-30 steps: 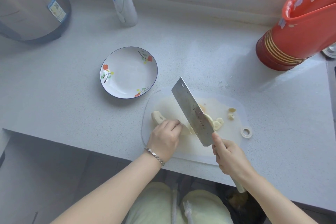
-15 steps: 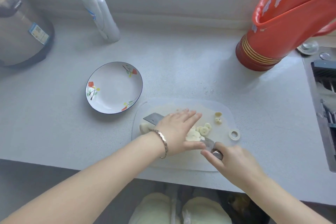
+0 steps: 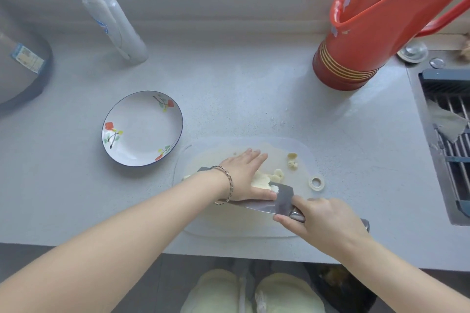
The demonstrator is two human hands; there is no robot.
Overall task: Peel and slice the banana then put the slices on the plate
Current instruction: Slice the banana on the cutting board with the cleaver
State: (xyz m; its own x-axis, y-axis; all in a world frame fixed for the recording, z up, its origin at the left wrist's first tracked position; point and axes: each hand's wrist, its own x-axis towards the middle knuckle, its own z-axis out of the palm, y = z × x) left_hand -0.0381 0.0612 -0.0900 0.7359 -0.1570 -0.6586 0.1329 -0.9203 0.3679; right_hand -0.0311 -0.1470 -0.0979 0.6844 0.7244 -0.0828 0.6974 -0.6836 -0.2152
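Nothing written here can be read. The pot [image 3: 17,84] at the far left carries a rectangular sticker [image 3: 27,58] with a blue border and a pale yellowish field, but its print is too blurred to make out. The pump bottle [image 3: 122,33], standing far back and left of centre, has a small blue mark [image 3: 103,26] on its clear side, also too blurred to read as a word or brand.
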